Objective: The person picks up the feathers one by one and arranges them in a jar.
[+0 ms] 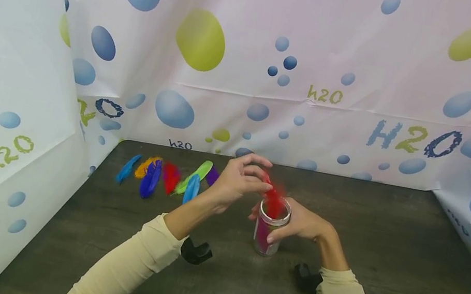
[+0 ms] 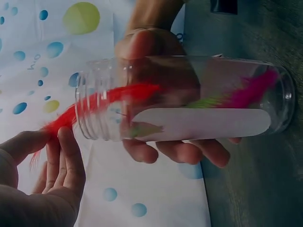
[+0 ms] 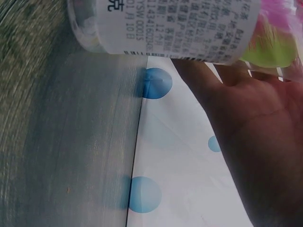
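Note:
My left hand [image 1: 235, 183] pinches a red feather [image 2: 57, 120] between thumb and fingers at the mouth of a clear jar [image 1: 264, 246]. Part of the feather reaches down inside the neck. Round the jar's side curls my right hand [image 1: 306, 222], keeping it upright on the table. Through the clear wall, a magenta feather [image 2: 253, 92] and a green feather [image 2: 206, 102] show lower in the jar. A white label [image 3: 175, 28] with printed characters covers one side.
Several loose feathers lie at the back left of the dark table [image 1: 388, 247], among them an orange feather [image 1: 144, 166], a dark blue feather [image 1: 150, 182] and a red feather [image 1: 170, 177]. A patterned backdrop [image 1: 247, 28] stands behind the table and along its sides.

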Tool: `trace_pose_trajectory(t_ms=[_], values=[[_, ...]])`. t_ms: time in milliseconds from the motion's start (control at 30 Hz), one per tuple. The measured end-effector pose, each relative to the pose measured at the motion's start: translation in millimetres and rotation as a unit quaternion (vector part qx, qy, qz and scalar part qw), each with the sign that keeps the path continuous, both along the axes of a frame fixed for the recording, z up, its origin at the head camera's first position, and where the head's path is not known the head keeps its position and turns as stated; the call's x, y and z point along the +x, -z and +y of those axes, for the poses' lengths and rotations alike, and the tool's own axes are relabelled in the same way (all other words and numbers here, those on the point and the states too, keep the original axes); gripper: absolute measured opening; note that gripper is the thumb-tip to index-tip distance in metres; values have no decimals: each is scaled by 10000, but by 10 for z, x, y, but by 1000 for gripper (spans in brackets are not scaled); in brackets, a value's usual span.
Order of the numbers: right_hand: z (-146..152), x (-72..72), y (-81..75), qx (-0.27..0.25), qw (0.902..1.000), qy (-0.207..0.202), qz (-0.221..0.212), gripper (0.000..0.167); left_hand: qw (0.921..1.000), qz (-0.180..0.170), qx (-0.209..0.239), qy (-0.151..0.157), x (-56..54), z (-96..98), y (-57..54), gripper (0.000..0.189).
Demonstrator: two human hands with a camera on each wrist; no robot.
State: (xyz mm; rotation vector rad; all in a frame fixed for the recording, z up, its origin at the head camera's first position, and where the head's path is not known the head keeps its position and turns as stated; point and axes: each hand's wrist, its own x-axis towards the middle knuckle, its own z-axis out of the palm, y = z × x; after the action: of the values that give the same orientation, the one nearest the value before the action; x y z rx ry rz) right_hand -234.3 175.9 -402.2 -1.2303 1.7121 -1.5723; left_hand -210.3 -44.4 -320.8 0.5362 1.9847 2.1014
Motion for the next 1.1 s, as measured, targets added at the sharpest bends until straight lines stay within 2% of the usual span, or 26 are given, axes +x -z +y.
trace_pose_trajectory(t_ms=[167,333,800,1100], values=[[-13,-15,-7,13,9999,-76,119,61,9998,71,-88,190,6,-13,46,41],[-20,-20,-3,7,9997,-102,227,61,9997,45,-86,242,17,-17,69,43],[-21,-18,8,68,9998,3,208,62,9998,130,4,154,17,-56,115,42],[-14,-16,10,100,9997,68,215,61,9991,293,-277,89,5,-80,134,40]])
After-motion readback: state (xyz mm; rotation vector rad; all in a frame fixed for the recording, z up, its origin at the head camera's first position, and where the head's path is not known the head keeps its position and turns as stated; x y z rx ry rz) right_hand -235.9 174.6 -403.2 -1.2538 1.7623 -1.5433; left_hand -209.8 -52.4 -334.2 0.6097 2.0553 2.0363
